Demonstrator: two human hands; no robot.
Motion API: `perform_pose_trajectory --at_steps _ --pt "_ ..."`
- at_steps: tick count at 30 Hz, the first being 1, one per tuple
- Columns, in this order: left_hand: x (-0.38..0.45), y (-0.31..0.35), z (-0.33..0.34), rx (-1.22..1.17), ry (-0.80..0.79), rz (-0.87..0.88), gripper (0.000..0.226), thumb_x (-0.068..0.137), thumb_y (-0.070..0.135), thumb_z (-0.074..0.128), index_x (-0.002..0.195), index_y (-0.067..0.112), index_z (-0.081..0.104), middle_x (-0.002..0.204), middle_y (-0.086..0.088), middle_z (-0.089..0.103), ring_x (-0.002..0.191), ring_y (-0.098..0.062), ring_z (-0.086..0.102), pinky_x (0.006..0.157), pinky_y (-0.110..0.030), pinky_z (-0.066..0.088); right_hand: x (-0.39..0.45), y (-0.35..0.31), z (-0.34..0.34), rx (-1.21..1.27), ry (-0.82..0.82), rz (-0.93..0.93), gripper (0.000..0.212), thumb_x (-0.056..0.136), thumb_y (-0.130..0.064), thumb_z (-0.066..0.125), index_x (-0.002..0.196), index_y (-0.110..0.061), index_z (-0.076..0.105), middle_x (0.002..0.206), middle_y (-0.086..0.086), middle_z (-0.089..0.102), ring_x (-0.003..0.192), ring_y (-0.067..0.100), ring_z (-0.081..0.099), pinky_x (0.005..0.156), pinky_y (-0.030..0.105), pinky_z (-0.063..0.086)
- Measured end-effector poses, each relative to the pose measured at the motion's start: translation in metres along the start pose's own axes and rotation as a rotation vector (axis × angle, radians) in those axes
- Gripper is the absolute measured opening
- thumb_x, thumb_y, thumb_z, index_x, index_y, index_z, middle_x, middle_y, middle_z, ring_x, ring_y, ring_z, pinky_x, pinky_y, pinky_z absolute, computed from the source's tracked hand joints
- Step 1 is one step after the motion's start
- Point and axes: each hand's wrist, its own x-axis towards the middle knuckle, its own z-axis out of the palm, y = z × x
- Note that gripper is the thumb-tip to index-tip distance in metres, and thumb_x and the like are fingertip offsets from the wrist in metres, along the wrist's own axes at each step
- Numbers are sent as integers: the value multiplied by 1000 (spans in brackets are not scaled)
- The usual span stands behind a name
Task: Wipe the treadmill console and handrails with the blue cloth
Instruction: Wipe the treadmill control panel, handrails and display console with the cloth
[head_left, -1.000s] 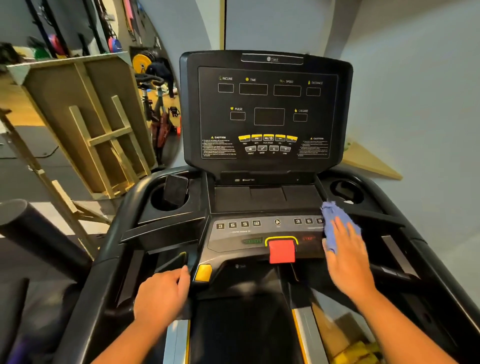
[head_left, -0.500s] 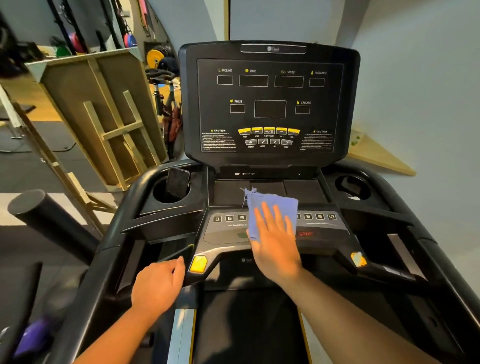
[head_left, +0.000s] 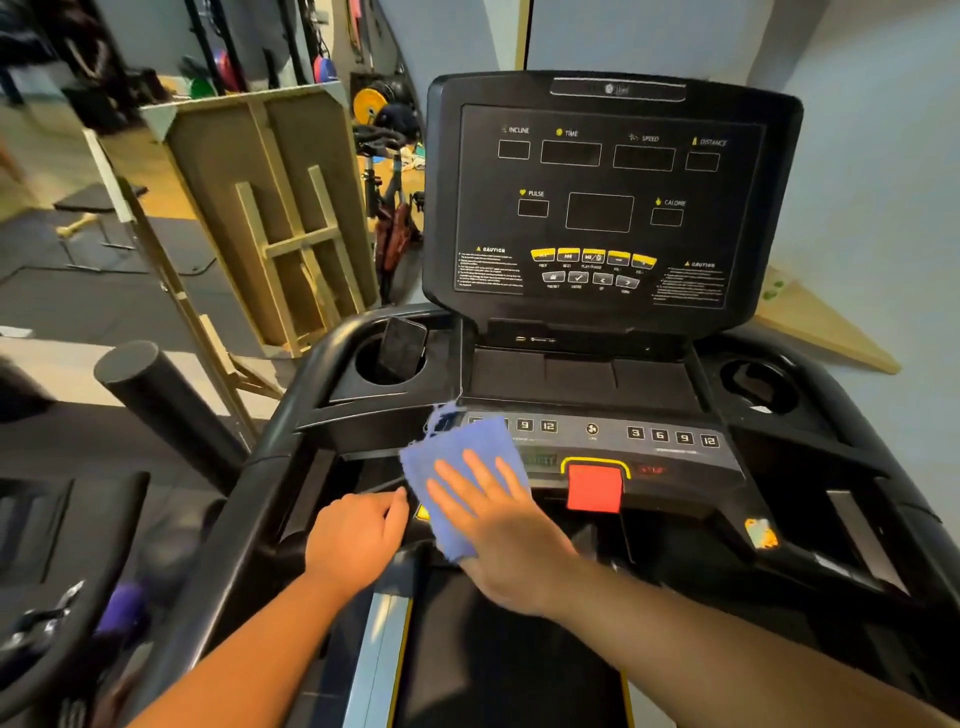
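Note:
The black treadmill console (head_left: 608, 208) fills the upper middle, with a grey button strip (head_left: 649, 441) and a red stop tab (head_left: 594, 488) below it. My right hand (head_left: 498, 525) lies flat, fingers spread, pressing the blue cloth (head_left: 457, 457) onto the left end of the button strip. The cloth covers the leftmost number buttons and a yellow button. My left hand (head_left: 353, 540) is curled over the left inner handrail (head_left: 291, 499), right beside the cloth. The right handrail (head_left: 852, 540) is bare.
A dark phone (head_left: 402, 348) stands in the left cup holder; the right cup holder (head_left: 758, 384) holds nothing I can see. A wooden frame (head_left: 270, 218) leans at the left, gym bikes behind it. A black padded roller (head_left: 161, 405) juts up at left. The wall is close on the right.
My right hand has slid the blue cloth leftward along the button strip, from its right end past the red stop tab to the left end. My left hand stayed on the left rail.

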Motion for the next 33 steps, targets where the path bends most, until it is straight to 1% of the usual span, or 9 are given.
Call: perform_pose_trajectory --at_steps 3,5,8,11,14,20,24,29,33 --pt "0 -1 0 26 -6 12 63 92 53 15 61 13 52 56 -4 62 54 -23 57 53 -33 38 -2 19 0 -102 -16 -82 74 88 -42 42 156 -22 25 164 1 27 151 29 23 121 52 23" --pt "0 -1 0 21 -13 16 60 95 49 17 60 14 52 54 -3 60 51 -18 57 51 -30 37 3 43 -8 -58 24 169 70 90 -40 33 156 -18 30 163 2 28 152 26 20 119 53 28" --pt "0 -1 0 -1 -32 16 57 98 45 22 56 16 49 51 -1 57 48 -15 56 50 -28 38 0 48 -13 -13 76 437 70 94 -42 41 157 -15 23 164 4 24 152 30 16 121 51 19" --pt "0 -1 0 5 -40 6 55 99 43 24 52 19 40 49 -1 54 48 -16 53 50 -29 35 -11 19 -4 -39 17 180 85 83 -40 62 156 -19 25 164 5 26 152 31 15 120 52 15" --pt "1 0 0 16 -38 -5 55 100 42 28 51 19 37 48 -1 51 49 -19 51 51 -30 34 -24 22 -6 -80 -51 2 85 78 -38 64 155 -24 28 164 1 27 150 30 25 120 50 19" --pt "1 0 2 -7 -46 6 55 105 35 37 55 19 53 48 2 56 45 -11 56 48 -25 44 -75 84 -9 78 108 364 71 89 -28 47 156 -14 28 164 3 23 153 27 17 123 48 18" --pt "0 -1 3 -29 -40 8 55 104 35 37 55 20 55 47 2 57 43 -10 56 47 -20 37 -121 126 -20 97 89 823 80 99 -29 51 155 -21 -7 164 -2 -6 153 19 -8 124 44 0" --pt "0 -1 2 -28 -25 6 54 105 35 37 57 22 59 50 2 60 46 -10 59 52 -25 50 -131 119 -18 95 169 1123 68 96 -22 52 156 -8 24 164 15 24 152 37 16 122 56 17" --pt "-1 0 3 -43 -22 -12 54 105 36 36 58 23 59 51 3 60 47 -9 60 53 -24 51 -69 74 -9 80 100 889 70 85 -34 35 148 -4 42 152 23 43 140 48 37 111 64 32"
